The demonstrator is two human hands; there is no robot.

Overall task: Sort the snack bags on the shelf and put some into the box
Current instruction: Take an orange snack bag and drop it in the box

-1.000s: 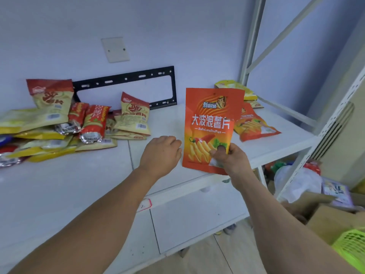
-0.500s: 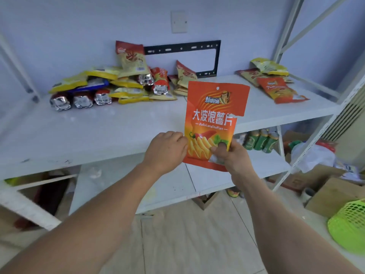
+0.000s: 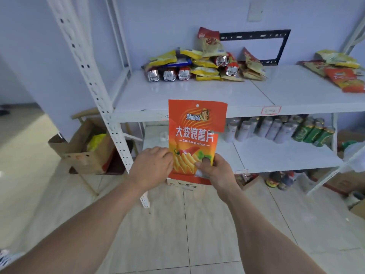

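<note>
Orange chip bag (image 3: 194, 133), marked "DaBoLangShuPian", held upright.
Right hand (image 3: 216, 171) pinches its lower edge; left hand (image 3: 153, 167), fingers curled, grips its left edge.

Two hands (image 3: 152, 167), one orange bag (image 3: 195, 133), one box (image 3: 87, 149).

Two bare forearms come in from the bottom edge of the picture, one on each side. No sleeve covers them up to the frame border, and no watch, band or glove is on either wrist. The left hand (image 3: 153, 168) shows its back and its knuckles. The right hand (image 3: 217, 171) shows its thumb (image 3: 205, 162) from the front, with a short, plain nail. No ring shows on the fingers that can be seen.
</note>
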